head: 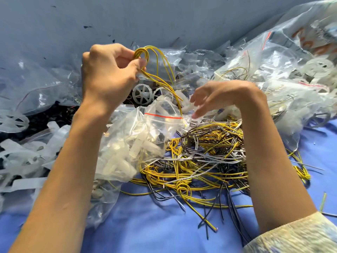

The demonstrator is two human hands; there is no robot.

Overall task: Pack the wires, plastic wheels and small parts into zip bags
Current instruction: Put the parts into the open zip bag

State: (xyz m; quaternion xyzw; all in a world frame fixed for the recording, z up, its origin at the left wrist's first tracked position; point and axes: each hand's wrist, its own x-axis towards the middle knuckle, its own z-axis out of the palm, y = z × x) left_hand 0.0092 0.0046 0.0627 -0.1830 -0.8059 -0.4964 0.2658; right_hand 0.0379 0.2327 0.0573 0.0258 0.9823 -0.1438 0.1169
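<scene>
Orange print on the big bag (310, 39) is too blurred to read. The left hand (107, 73) pinches looped yellow wires (140, 51) that trail into a red-striped zip bag (145, 143) of white plastic parts. The right hand (218, 95), blurred, touches the bag's mouth; I cannot tell its grip. A wire pile (209, 156) lies just beside the zip bag, and two wheels (142, 94) sit behind it.

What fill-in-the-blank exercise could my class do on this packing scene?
1. The left hand pinches a looped ____ wire bundle.
2. The zip bag by the right hand has a ____ stripe at its mouth.
3. The wire pile lies on a ____ cloth.
Missing words: yellow; red; blue.
</scene>
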